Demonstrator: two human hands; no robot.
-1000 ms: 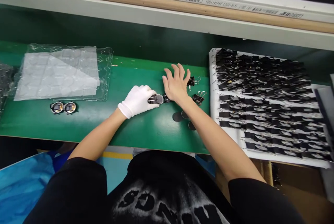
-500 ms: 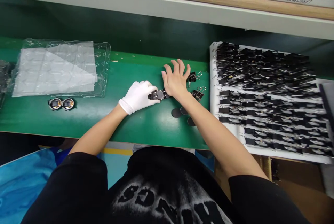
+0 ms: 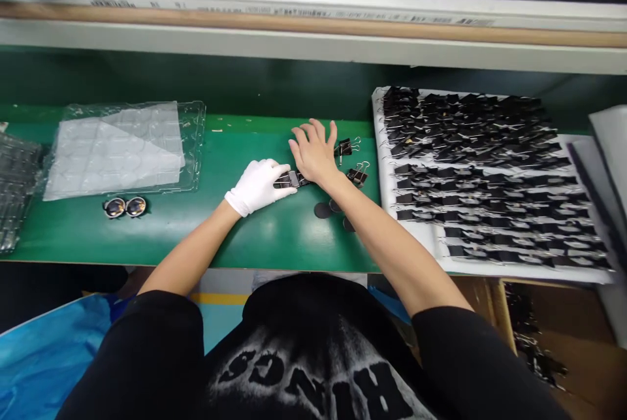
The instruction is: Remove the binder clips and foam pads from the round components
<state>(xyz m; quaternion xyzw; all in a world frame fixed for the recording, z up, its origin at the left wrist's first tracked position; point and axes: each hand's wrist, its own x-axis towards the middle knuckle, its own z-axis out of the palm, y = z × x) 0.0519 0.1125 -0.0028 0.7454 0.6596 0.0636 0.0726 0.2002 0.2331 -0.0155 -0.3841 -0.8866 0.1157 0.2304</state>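
Note:
My left hand (image 3: 257,186), in a white glove, has its thumb and fingers closed on a black binder clip (image 3: 282,180) with wire handles. Joined to it is a small grey-faced piece (image 3: 294,178), seemingly a watch head or lens part, that reaches toward my right hand. Bare and palm down, my right hand (image 3: 313,153) has its fingers spread; its heel covers the piece's far end, so contact there is hidden. Beyond it lie two loose binder clips, one upper (image 3: 345,146) and one lower (image 3: 358,175). Dark discs (image 3: 322,210) rest near my right forearm.
On the right, a white tray (image 3: 386,172) carries rows of black binder clips (image 3: 470,126). A clear plastic tray (image 3: 193,145) with white paper (image 3: 117,152) lies left, above two round framed lenses (image 3: 125,207). A shelf edge (image 3: 313,48) crosses above the green bench (image 3: 274,243).
The camera view has tilted up, showing more of the shelf. The grey-faced piece now looks turned more on edge. Both hands stay around the same spot on the bench.

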